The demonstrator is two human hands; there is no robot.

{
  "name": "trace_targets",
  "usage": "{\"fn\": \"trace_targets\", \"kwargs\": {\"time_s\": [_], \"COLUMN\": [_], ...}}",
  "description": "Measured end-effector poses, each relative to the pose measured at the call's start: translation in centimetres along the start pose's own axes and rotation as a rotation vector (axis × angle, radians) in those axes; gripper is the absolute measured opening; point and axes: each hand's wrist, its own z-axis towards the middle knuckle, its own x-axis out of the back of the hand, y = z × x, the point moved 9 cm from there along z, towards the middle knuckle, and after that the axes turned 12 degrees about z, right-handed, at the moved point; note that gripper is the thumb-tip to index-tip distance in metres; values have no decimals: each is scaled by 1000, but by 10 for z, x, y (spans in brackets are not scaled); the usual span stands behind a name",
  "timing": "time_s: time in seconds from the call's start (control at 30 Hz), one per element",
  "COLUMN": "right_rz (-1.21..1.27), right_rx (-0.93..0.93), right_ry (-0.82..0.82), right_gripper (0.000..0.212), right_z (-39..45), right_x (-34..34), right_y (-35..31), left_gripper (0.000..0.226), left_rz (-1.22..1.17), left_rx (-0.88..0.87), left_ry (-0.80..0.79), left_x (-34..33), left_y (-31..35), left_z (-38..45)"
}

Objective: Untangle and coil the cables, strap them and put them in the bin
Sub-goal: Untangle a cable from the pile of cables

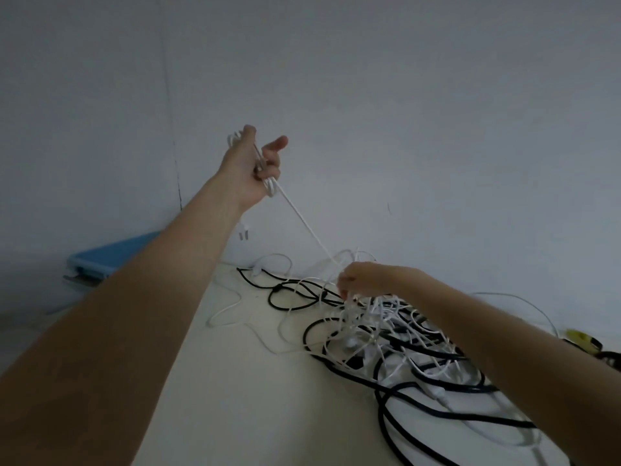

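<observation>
— What lies nearest on the desk (pixel 255 415)?

— Thick black cables (pixel 437 391), looping toward the near right edge, with thin white cables (pixel 369 331) tangled over and through them. The whole heap sits on the right half of the pale surface.

— And the right hand (pixel 361 280)?

— It hangs low over the far side of the heap, fingers curled down into the white strands. The grip seems to pinch some of them, but the fingertips are hidden, so which strand I cannot tell.

— The left hand (pixel 255 166)?

— Raised high, arm stretched out over the left part of the desk. Its grip is closed on a small bundle of white cable loops, forefinger sticking out. One white cable (pixel 302 220) runs taut from that fist down to the heap by the right hand.

— Anything farther back?

— A white plug (pixel 244 230) dangles just under the left wrist. Beyond the left edge sits a blue bin (pixel 111 255), well apart from the cables. At the far right, something yellow and black (pixel 579 339), too blurred to name. Behind everything, a plain grey wall (pixel 403 95).
</observation>
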Motion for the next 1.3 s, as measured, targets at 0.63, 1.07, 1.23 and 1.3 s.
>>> {"fn": "trace_targets", "kwargs": {"time_s": [0.63, 1.07, 1.23, 1.3], "right_rz": [-1, 349, 545, 485], "right_rx": [54, -61, -38, -110], "right_ry": [596, 321, 277, 235], "right_gripper": [29, 36, 51, 50], "right_z": [-7, 5, -5, -13], "right_x": [109, 51, 63, 58], "right_y": [-36, -10, 3, 21], "left_gripper": [13, 36, 35, 36], "left_rz": [1158, 424, 235, 126], "left_rx": [87, -111, -194, -235], "left_ry": [-147, 141, 259, 347], "left_x": [-15, -32, -19, 0], "left_y": [-61, -10, 20, 34], "left_z": [-1, 7, 8, 5]}}
